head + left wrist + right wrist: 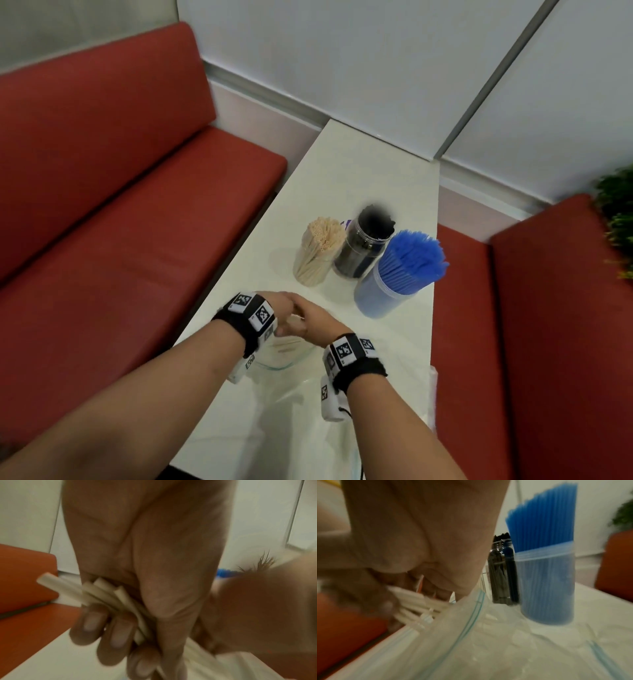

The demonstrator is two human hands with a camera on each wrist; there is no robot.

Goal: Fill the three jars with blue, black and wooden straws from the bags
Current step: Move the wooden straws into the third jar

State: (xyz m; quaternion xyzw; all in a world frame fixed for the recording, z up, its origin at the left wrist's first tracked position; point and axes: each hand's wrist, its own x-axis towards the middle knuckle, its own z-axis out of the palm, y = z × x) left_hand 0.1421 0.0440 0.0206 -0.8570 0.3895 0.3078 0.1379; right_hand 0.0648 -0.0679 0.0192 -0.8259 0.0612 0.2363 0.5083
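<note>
Three jars stand in a row on the white table (359, 164). They hold wooden straws (318, 250), black straws (368, 240) and blue straws (404, 270). In front of them my hands meet over the mouth of a clear zip bag (287, 358). My left hand (120, 635) grips a bundle of wooden straws (106, 595) whose ends stick out past the palm. My right hand (436, 591) curls over the other end of the bundle (412, 605) at the bag's rim (471, 615). A few straws lie inside the bag.
Red bench seats flank the table, one on the left (120, 222) and one on the right (548, 325). A green plant (616, 222) shows at the far right. More clear bag plastic (433, 394) lies at the table's right edge.
</note>
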